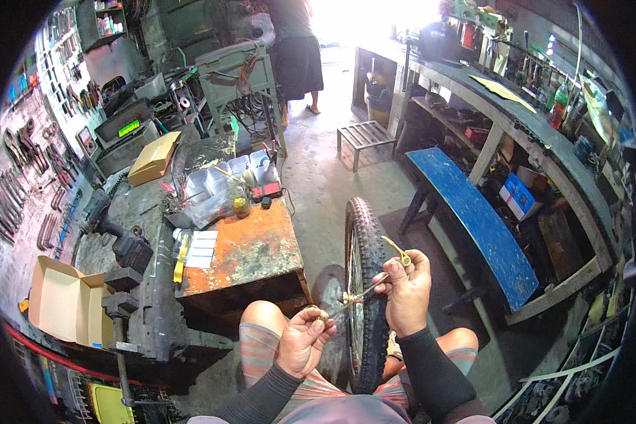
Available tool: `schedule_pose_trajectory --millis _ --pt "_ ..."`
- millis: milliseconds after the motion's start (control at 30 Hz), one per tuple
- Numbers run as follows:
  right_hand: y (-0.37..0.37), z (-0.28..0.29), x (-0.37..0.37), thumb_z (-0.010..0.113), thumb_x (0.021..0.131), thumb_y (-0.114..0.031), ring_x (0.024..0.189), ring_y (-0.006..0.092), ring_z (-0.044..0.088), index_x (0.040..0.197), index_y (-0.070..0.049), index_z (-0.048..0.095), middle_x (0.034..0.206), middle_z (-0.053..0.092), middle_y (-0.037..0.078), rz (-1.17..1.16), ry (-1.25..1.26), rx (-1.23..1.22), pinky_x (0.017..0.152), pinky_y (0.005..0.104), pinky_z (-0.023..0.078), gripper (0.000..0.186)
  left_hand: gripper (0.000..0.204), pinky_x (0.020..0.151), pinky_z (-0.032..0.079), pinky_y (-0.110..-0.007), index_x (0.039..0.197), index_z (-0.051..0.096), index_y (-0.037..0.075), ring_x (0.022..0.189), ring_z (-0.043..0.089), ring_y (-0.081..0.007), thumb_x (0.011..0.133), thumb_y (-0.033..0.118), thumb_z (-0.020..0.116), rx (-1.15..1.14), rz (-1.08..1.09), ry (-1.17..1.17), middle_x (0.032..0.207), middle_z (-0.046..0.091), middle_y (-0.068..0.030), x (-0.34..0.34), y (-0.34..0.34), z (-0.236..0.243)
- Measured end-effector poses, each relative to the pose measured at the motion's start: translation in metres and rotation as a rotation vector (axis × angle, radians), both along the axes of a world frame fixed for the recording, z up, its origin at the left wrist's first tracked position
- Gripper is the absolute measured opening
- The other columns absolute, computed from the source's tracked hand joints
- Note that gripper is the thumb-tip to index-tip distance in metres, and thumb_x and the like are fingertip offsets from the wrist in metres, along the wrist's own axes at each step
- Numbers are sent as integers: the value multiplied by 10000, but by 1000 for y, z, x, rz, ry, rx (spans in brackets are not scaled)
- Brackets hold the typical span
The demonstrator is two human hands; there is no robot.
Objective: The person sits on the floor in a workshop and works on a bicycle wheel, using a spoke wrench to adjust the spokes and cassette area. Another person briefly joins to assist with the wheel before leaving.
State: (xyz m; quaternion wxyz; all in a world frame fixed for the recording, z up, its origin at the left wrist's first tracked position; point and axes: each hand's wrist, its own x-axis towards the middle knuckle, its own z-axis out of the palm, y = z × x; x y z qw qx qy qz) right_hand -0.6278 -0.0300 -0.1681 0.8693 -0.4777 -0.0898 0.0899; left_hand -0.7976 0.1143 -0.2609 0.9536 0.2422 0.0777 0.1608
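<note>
A bicycle wheel (365, 233) with a knobby black tire stands upright between my knees. Across it, near the hub, runs a thin metal quick-release skewer (368, 289) with a brass-coloured lever. My right hand (408, 293) is closed on the lever end, to the right of the tire. On the wheel's left side, my left hand (304, 340) pinches the other end of the rod; the fingers hide what sits at that tip. Whether the rod passes through the hub or in front of it, I cannot tell.
An orange, worn low table (251, 244) with plastic bins (226, 173) is at left. Beyond it are a bench vise (124, 247) and an open cardboard box (67, 300). A blue bench (470, 219) stands right, a metal stool (366, 134) ahead. Another person (295, 63) stands far off.
</note>
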Motion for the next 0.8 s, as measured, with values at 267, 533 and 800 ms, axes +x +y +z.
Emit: schedule_pose_trajectory --millis 267,533,800 --pt "5 -3 -4 707 1076 -149 800 201 736 1315 -72 412 1033 646 87 -15 -58 4 652 297 631 388 265 1018 639 -397 1246 679 21 1109 752 -255 998 -56 729 113 110 13 1191 730 -119 -4 5 -1" --pt "6 0 -6 693 1084 -142 797 196 735 1320 -67 411 1026 653 86 -26 -54 -18 656 290 625 376 292 1016 644 -378 1250 669 4 1107 760 -249 979 -42 765 208 133 63 1203 729 -123 -5 12 6" --pt "9 -4 -7 689 1085 -129 814 196 737 1318 -67 410 1065 650 93 -27 -81 -29 660 297 631 369 274 988 656 -362 1240 684 -24 1064 772 -233 979 -45 765 221 145 80 1184 747 -130 -2 9 10"
